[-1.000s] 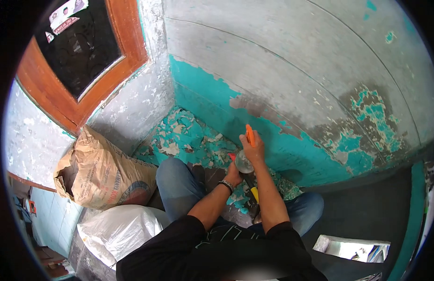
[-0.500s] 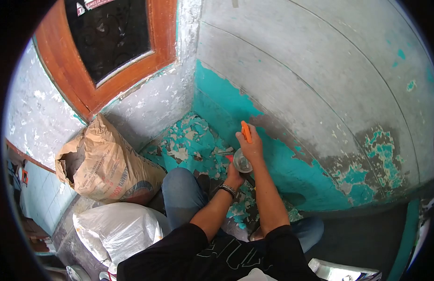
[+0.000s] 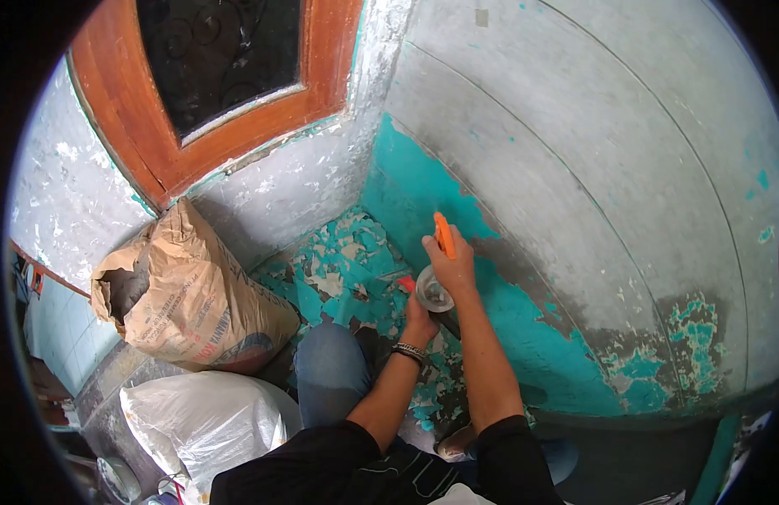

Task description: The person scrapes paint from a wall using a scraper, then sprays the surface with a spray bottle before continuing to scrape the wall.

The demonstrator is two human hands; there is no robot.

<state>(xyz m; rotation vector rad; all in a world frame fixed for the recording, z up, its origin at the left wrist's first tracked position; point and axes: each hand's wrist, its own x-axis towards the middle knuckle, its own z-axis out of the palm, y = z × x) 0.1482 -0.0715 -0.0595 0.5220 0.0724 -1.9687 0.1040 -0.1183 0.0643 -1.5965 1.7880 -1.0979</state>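
My right hand (image 3: 453,265) is closed around what looks like a spray bottle. Its orange head (image 3: 443,235) pokes up past my thumb, and its round, clear base (image 3: 432,289) shows beneath the hand. Just below and to the left, my left hand (image 3: 419,323) grips a tool with a red part (image 3: 407,284); its kind is mostly hidden. Both hands are close together in front of the low wall, where turquoise paint (image 3: 436,181) meets bare grey plaster (image 3: 566,151). Under them lie peeled turquoise paint flakes (image 3: 347,252).
To the left stands an open brown paper sack (image 3: 213,295), with a white plastic sack (image 3: 209,425) in front of it. A wooden frame (image 3: 255,126) with dark glass is set in the left wall. My bent knee (image 3: 332,362) is beside the flakes.
The camera view has shifted, so the wall and wooden frame appear farther right. Both hands keep nearly the same place in view and still hold the same things.
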